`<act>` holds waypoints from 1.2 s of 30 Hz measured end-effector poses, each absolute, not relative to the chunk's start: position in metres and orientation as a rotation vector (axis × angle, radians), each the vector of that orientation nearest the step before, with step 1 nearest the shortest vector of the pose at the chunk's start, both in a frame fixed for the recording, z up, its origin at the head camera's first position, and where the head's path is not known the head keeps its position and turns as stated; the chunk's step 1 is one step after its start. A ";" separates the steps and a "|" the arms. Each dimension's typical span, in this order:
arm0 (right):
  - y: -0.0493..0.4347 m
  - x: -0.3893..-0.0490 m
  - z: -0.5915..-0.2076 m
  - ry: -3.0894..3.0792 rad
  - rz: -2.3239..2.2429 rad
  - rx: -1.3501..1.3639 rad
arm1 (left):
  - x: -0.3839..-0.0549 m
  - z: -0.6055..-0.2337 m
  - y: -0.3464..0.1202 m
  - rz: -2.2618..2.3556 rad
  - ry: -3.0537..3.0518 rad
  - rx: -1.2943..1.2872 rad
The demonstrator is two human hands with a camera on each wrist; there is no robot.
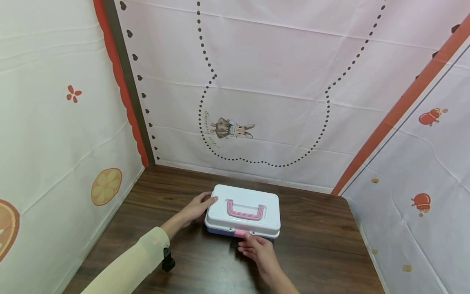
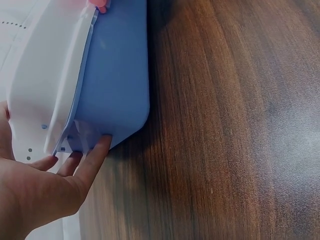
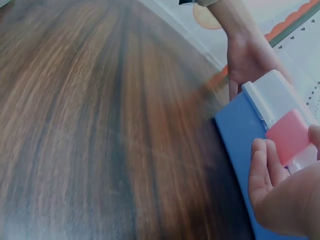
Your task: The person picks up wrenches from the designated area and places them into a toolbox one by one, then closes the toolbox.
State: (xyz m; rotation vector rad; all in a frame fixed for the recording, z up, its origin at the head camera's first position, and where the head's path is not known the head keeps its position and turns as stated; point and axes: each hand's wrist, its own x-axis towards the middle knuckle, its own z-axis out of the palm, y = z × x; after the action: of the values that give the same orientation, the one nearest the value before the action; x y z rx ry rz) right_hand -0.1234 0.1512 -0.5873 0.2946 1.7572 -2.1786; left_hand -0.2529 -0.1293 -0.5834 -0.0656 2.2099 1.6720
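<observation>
A plastic carry box (image 1: 242, 201) with a white lid and a blue base sits closed on the table. Its pink handle (image 1: 244, 212) lies flat on the lid. My left hand (image 1: 198, 207) rests against the box's left end, thumb over the lid's edge. In the left wrist view, its extended fingers (image 2: 95, 159) touch the blue end wall. My right hand (image 1: 259, 252) is at the front, pinching the pink latch (image 3: 288, 137) between thumb and fingers. From the right wrist, the thumb is mostly cut off by the frame's edge.
The brown wood-grain table (image 1: 312, 253) extends around the box on every side. Printed cloth walls (image 1: 264, 134) stand close behind the box and along the left and right table edges. A small black device (image 1: 168, 260) is strapped to the left wrist.
</observation>
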 end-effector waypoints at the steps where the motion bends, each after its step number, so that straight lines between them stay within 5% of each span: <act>1: 0.151 -0.124 -0.586 1.747 -2.179 0.318 | -0.253 -0.583 -0.130 1.676 2.202 -0.066; 36: 0.147 -0.129 -0.607 1.804 -2.048 0.403 | -0.257 -0.583 -0.133 1.674 2.153 -0.053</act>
State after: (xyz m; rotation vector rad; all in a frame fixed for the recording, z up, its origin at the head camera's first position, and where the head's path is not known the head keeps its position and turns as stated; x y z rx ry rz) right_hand -0.1291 0.1468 -0.6069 0.4026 1.8036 -2.0480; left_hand -0.2568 -0.1330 -0.5828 -0.0526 2.1528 1.6739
